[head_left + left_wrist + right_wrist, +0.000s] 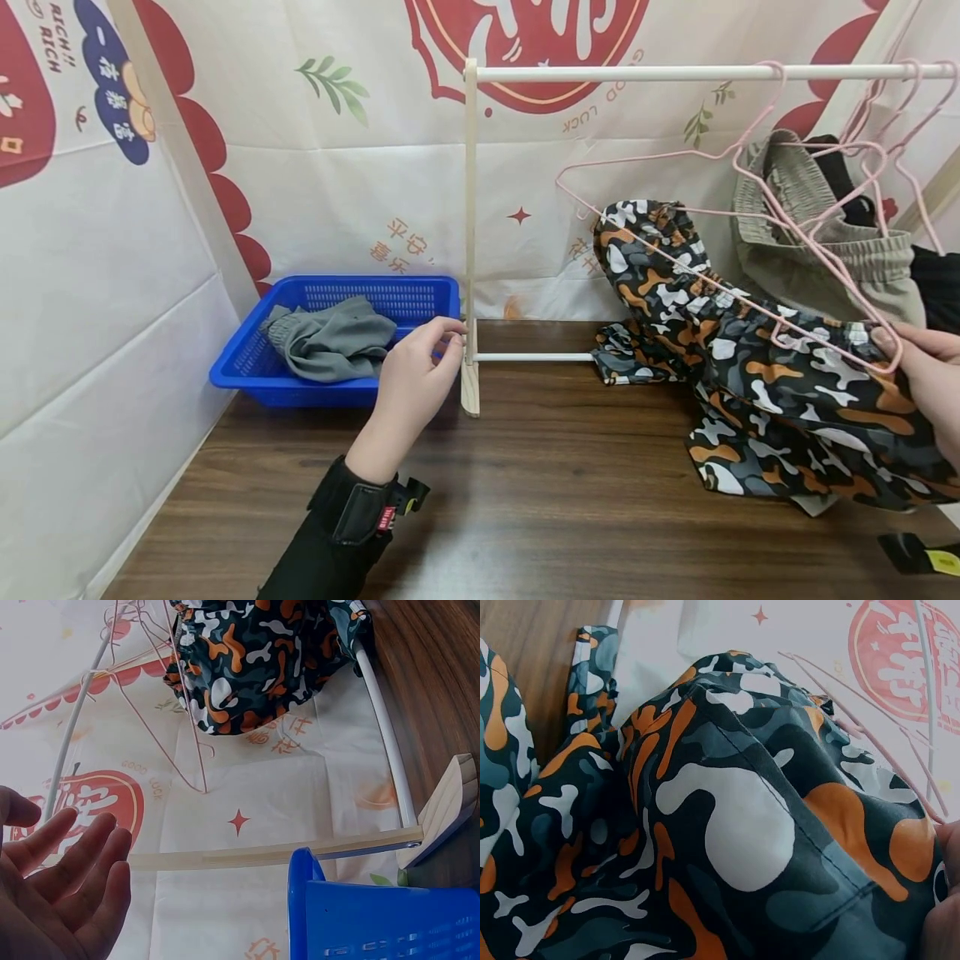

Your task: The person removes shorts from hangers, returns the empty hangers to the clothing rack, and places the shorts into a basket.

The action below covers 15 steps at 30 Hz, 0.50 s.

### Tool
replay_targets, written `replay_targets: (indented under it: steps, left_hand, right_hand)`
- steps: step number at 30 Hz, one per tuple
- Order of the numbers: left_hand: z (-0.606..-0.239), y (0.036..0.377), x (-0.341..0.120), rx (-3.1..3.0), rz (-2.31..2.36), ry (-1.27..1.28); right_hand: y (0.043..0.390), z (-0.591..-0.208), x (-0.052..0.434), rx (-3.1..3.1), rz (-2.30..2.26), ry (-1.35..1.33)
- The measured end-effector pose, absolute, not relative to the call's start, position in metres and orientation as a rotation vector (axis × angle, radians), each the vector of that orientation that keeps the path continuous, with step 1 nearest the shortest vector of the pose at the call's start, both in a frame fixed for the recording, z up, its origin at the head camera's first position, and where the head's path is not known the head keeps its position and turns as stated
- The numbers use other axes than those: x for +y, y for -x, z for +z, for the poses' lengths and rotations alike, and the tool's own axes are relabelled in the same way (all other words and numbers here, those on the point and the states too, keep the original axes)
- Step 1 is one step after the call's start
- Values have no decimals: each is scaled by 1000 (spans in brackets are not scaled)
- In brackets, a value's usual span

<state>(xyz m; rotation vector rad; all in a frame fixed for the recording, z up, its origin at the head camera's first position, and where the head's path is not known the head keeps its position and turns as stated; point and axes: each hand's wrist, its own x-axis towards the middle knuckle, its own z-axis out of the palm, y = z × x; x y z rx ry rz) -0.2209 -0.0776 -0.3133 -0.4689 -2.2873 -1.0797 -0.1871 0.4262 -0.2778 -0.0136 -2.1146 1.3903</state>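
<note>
At the far left of the wooden table (540,492) sits a blue basket (247,358) with slotted walls, pushed against the printed cloth backdrop (315,167). Inside it lies a crumpled grey garment (330,337), filling much of the basket's floor and rising about level with the rim.

Just right of the basket, the left hand (412,379) hangs above the table near the upright post of the clothes rack (471,233). Its fingers are loosely bent, fingertips close to the post, and the grip holds nothing; the left wrist view shows the palm open with fingers relaxed.

The rack's top rail runs rightward and carries several pink hangers (847,158). One pink hanger (675,242) slants down across the camouflage shorts (780,375), which are black, orange, white and grey and are heaped on the table right of the rack's post, partly lifted.

Behind them a beige garment (817,242) with an elastic waistband hangs from a hanger.

At the right edge, the right hand (930,375) pinches the lower end of the slanting hanger together with the shorts' fabric.
</note>
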Motion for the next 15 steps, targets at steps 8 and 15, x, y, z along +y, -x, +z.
replay_targets:
  steps: [8, 15]
  left_hand:
    - [-313, 224, -75, -2297, -1078, 471]
    - [-314, 225, -73, -2307, -1071, 464]
  right_hand:
    - [183, -287, 422, -2124, 1426, -4]
    - [185, -302, 423, -2371, 1203, 146]
